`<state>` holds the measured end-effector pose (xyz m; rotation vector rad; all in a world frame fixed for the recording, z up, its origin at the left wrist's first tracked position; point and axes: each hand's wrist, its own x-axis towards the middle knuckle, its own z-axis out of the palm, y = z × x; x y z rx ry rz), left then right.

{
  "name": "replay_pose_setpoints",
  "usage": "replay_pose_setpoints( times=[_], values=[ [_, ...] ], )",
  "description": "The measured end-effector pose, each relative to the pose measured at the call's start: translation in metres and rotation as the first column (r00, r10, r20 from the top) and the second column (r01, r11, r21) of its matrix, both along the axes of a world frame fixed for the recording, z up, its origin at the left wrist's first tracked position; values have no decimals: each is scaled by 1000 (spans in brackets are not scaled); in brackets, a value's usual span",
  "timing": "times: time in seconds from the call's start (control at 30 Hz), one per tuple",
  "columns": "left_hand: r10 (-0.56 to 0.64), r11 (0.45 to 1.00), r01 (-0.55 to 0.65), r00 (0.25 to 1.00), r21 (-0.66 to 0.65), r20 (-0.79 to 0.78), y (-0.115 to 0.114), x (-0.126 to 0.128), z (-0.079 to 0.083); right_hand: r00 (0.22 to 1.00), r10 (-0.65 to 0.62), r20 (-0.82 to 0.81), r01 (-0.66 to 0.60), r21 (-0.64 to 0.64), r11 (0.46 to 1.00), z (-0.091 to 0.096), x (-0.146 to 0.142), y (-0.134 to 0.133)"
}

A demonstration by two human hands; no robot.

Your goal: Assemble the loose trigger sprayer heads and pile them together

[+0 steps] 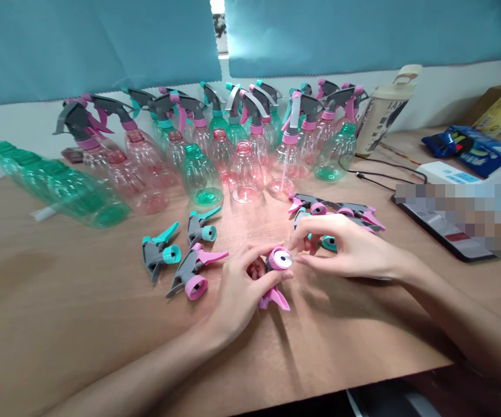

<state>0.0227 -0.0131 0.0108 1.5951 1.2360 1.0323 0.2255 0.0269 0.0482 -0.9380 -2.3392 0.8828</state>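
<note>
My left hand (245,275) is closed around a pink and grey trigger spray head (281,259), its threaded collar turned toward me with a white disc and dark centre hole inside. Just right of that collar, my right hand (346,246) is pinched, thumb and forefinger near the white disc. Something pale may be between those fingertips, too small to name. Left of my left hand lie a pink spray head (196,284) and two teal ones, including this teal spray head (161,253). Partly behind my right hand are more pink spray heads (317,207) and a teal collar (329,242).
Behind stand several clear bottles, such as a green bottle (202,176) and a pink bottle (245,174), many with spray heads fitted. A row of green bottles (106,202) stands left. To the right are a tumbler (383,119), a black cable (376,178), a phone (445,231) and a blue packet (480,150).
</note>
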Motion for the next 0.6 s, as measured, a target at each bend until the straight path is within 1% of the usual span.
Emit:
replay_pose_setpoints(
  times=[0.13,0.23,0.33,0.5,0.6],
  values=[
    [-24,999,24,1000,-24,-1,0,0,-1,1000,11,-5,-11,5,1000,-4,-4,0],
    [-39,999,38,999,-37,-17,0,-1,-1,1000,-4,-23,5,43,999,-7,-7,-1],
    [-56,998,55,998,-39,-12,0,-1,-1,998,-17,-53,20,60,998,-5,-6,-2],
    [-64,998,63,998,-21,-18,0,-1,-1,999,39,-6,-39,-34,999,3,0,-1],
    [-74,997,76,995,20,-73,-2,-2,-2,999,37,20,-36,-44,998,5,3,-2]
  ],
)
